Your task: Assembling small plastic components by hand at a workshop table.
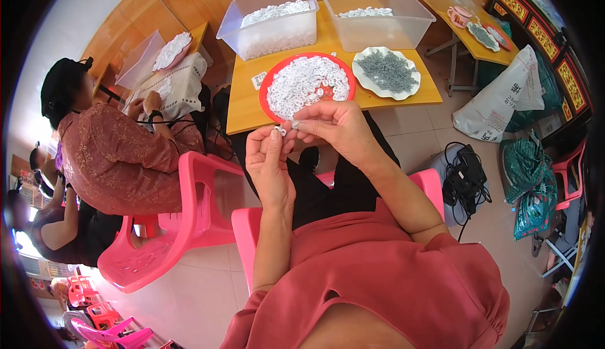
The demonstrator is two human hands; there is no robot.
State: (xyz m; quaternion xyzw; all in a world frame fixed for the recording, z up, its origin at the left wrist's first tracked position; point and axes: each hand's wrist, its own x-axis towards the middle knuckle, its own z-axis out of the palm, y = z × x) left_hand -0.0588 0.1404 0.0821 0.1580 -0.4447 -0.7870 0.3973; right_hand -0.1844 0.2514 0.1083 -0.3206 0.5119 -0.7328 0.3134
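Just in front of the table edge, my left hand (270, 160) pinches a small white plastic ring-shaped part (280, 130) between thumb and fingers. Beside it, my right hand (335, 131) is closed in a pinch at the same spot; a tiny pale piece at its fingertips is too small to name. Right behind my hands, a red round tray (265, 87) holds a heap of white ring-shaped parts (302, 84). To its right, a white scalloped plate (413, 84) carries a pile of small grey parts (387, 72).
Two clear plastic bins (268, 24) (387, 18) with white parts stand at the back of the wooden table (249, 113). On my left a co-worker (120, 154) sits in a pink chair (189, 223). A white sack (498, 106) and black cables (465, 176) lie to the right.
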